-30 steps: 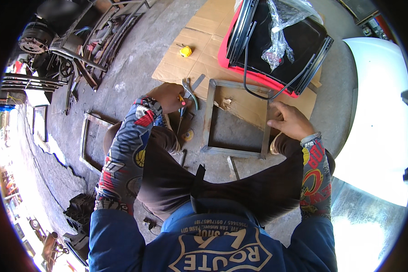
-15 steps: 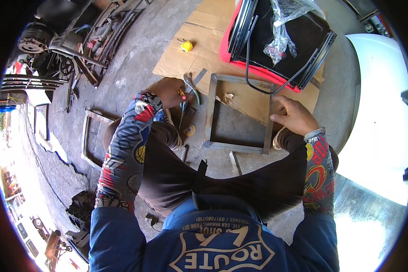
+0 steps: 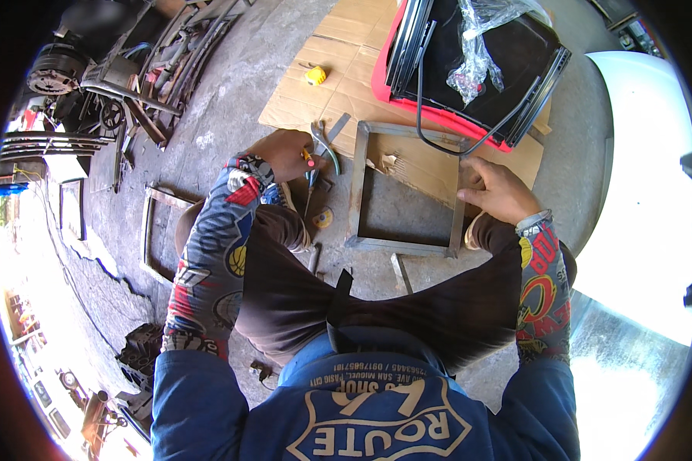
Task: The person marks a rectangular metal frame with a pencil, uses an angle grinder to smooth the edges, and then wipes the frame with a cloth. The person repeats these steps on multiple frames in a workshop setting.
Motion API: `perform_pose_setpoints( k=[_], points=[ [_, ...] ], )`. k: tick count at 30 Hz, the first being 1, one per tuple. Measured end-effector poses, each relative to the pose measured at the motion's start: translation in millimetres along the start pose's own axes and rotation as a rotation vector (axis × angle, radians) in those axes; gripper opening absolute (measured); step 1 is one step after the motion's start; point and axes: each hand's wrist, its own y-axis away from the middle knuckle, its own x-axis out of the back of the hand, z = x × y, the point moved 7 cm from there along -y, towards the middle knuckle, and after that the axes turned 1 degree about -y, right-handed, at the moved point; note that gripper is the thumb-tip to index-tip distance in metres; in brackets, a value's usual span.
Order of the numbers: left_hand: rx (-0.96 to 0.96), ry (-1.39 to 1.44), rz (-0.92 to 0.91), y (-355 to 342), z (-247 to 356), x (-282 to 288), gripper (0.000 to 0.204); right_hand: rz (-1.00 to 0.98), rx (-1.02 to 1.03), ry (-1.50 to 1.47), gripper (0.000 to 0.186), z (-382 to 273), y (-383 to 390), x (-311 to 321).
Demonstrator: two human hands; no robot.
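My left hand (image 3: 282, 154) is closed around a thin orange pencil (image 3: 309, 159) with a reddish end. Pliers (image 3: 324, 141) with green-edged handles lie just beyond its fingers, partly over a flat grey metal strip (image 3: 340, 126). A rectangular steel frame (image 3: 354, 192) stands in front of my knees, with its far part over the cardboard. My right hand (image 3: 502, 190) grips the right bar of this frame, thumb and fingertips at its edge. Some of the right hand's fingers are hidden.
Flattened cardboard (image 3: 300, 104) carries a yellow tape measure (image 3: 315, 75). A red-edged black panel (image 3: 438, 84) with rails, a loose cable and clear plastic lies beyond the frame. Another metal frame (image 3: 148, 230) is at left, near scrap metal (image 3: 134, 107). A white panel (image 3: 646, 192) stands right.
The view has shifted very slightly. Both hands keep nearly the same places, with the pencil still in the left and the right at the steel frame.
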Motion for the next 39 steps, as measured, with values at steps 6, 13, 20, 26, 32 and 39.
perform_pose_setpoints(
  k=[6,13,20,26,32,39],
  points=[
    [-0.039,0.016,0.041,-0.3,-1.1,0.6,0.053,-0.008,-0.015,-0.02,0.063,0.2,-0.4,-0.2],
    [-0.031,-0.008,0.05,-0.5,-5.0,-0.8,0.049,-0.006,-0.014,-0.005,0.062,1.9,-1.5,-1.5],
    [-0.032,-0.011,0.05,1.2,-4.8,0.4,0.05,-0.006,-0.006,0.018,0.054,-1.9,1.0,-0.4],
    [-0.016,0.021,0.051,2.1,-4.5,1.3,0.051,0.028,-0.002,-0.02,0.061,-5.0,3.0,2.9],
    [-0.034,-0.007,0.052,2.2,-4.5,-1.7,0.052,0.021,0.015,-0.007,0.062,-3.2,3.3,1.6],
    [-0.007,0.029,0.08,5.2,-2.8,1.8,0.052,0.064,0.087,0.07,0.058,-4.2,3.9,2.5]
  ],
)
